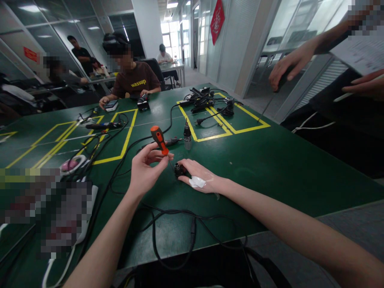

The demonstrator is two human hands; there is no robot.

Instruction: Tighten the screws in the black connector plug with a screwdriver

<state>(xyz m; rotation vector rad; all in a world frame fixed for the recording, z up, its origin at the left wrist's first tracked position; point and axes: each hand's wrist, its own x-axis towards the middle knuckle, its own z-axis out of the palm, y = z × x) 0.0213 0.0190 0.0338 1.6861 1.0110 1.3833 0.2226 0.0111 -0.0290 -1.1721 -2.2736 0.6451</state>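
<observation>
Left hand [150, 163] is clamping its grip on the orange screwdriver [160, 141], right hand [199, 176] is clamping the black part [179, 169] on the worktop [261, 180] just beside; keeping part pinned and screwdriver aligned is likely helping most.

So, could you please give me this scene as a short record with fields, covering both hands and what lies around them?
Left hand: holds an orange-and-black screwdriver, handle up
Right hand: grips a small black part at the table; white patch near the thumb
Screwdriver tip: beside the part; contact unclear
Beyond the hands: upright pointed tool piece
Table: dark green, marked with yellow tape
Farther back: pile of black cables
Right side: a co-worker's hand with a thin-shafted tool
</observation>
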